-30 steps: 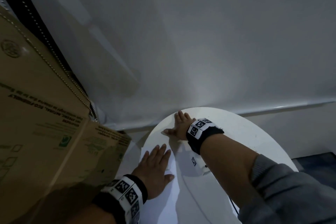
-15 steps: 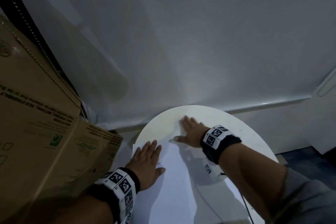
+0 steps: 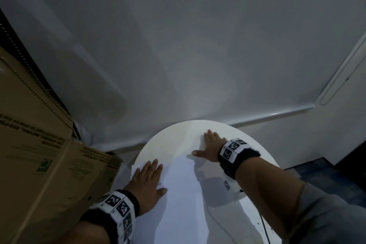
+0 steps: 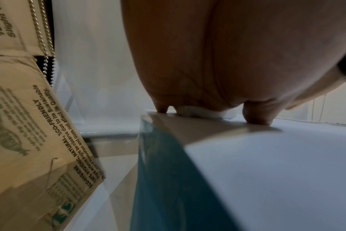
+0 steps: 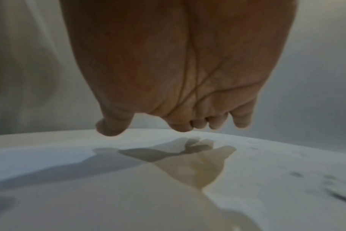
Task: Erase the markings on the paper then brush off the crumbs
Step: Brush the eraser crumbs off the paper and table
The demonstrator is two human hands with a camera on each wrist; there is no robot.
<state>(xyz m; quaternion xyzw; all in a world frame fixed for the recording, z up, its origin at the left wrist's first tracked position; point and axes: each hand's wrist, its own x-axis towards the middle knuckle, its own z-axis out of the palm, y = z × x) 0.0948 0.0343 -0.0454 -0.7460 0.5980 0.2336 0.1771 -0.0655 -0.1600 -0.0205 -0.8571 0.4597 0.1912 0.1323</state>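
Observation:
A white sheet of paper lies on a round white table. My left hand rests flat on the sheet's left edge, fingers straight; in the left wrist view its fingertips press on the paper. My right hand lies open at the sheet's far right corner, thumb spread out. In the right wrist view this hand hovers just over the table with straight fingers and nothing in it. Dark crumbs lie on the table to its right. No markings show on the paper.
A tall cardboard box with printed text stands close against the table's left side. A bead chain hangs behind it. A grey blind fills the back. A small white item with a dark print and a thin cable lie under my right forearm.
My right hand has slid to the right along the paper's far edge. My left hand stays flat on the left side of the sheet.

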